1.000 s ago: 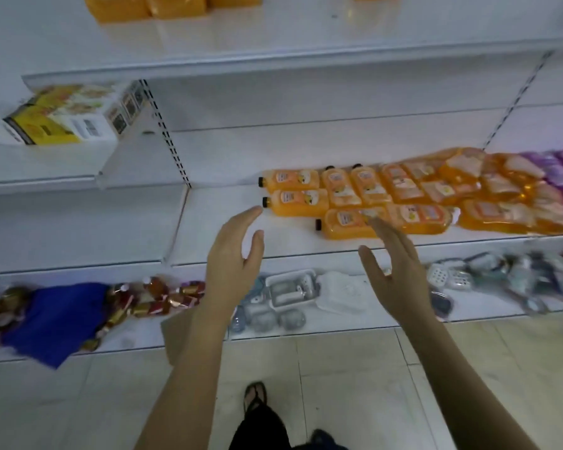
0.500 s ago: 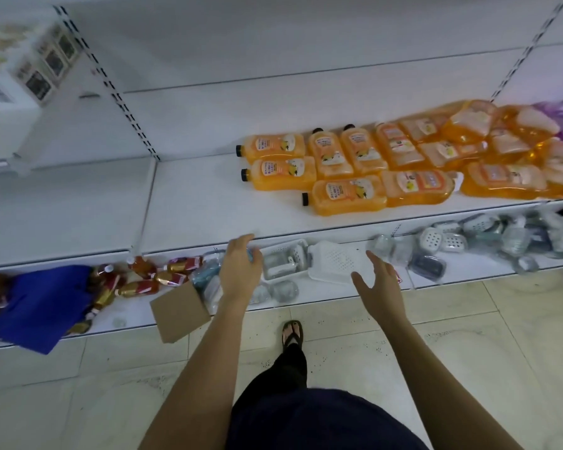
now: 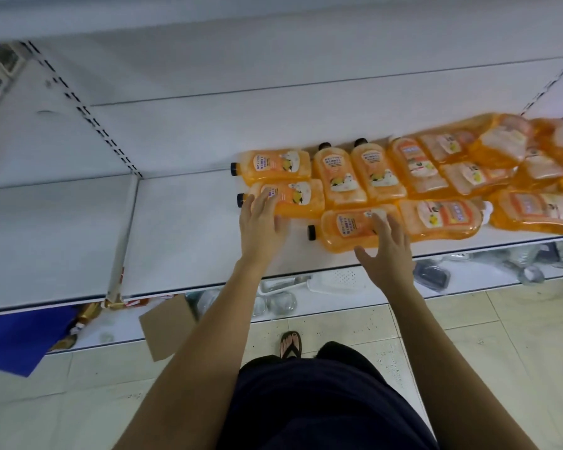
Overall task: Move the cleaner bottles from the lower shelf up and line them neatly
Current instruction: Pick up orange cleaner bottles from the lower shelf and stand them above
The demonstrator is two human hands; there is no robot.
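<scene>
Two hands: left hand [image 3: 261, 224] and right hand [image 3: 385, 251] spread, reaching to grasp.
Bottles [image 3: 355, 186]: flat on shelf [image 3: 182, 228], awaiting lifting.

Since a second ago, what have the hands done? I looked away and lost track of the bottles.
Both hands dropped toward the bottom shelf, then came back up to the orange bottles. The left hand now rests open on the second bottle from the left; the right hand lies open on the front bottle. Neither has closed its grip. The bottles still lie flat on the shelf, in the same places.
</scene>
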